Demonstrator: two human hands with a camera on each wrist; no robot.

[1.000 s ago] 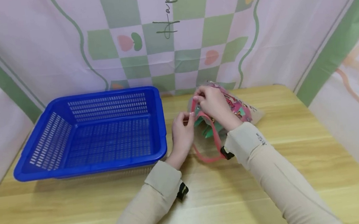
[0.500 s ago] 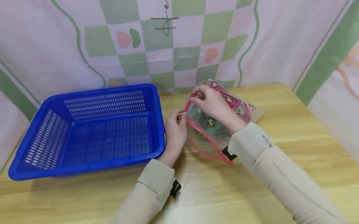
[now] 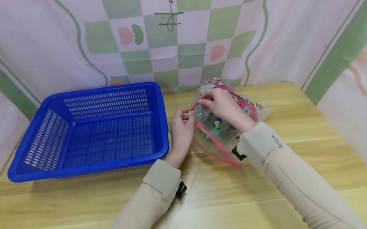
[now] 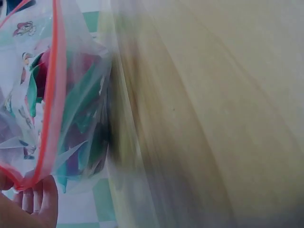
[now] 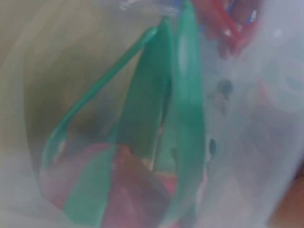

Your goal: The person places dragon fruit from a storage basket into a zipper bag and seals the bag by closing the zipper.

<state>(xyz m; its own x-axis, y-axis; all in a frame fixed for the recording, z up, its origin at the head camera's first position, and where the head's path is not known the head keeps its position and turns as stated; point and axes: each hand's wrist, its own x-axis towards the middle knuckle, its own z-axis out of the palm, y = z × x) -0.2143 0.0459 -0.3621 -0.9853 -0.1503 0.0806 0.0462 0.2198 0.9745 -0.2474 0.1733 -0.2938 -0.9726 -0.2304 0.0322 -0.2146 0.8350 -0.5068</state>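
Note:
A clear zip bag (image 3: pixel 219 135) with cartoon prints and a pink-red edge strip lies at the back right of the table. Pink and green items show through its plastic; in the right wrist view a green strip-like piece (image 5: pixel 189 90) stands up inside. My left hand (image 3: pixel 182 135) pinches the far left corner of the strip between thumb and fingers. Close beside it, my right hand (image 3: pixel 222 106) pinches the same strip with curled fingers, its wrist reaching over the bag. Toward the near corner, the strip's two sides (image 3: pixel 220 146) stand apart, leaving a narrow gap at the mouth.
A blue plastic basket (image 3: pixel 88 169) with slotted walls stands left of the bag, its right rim close to my left wrist. The wooden table (image 3: pixel 216 217) runs up to a checked curtain (image 3: pixel 163 59) at the back.
The bag's mouth has gone from a wide loop to a narrow gap, and its printed front has spread out flatter. Both hands stay at the strip, shifting only slightly.

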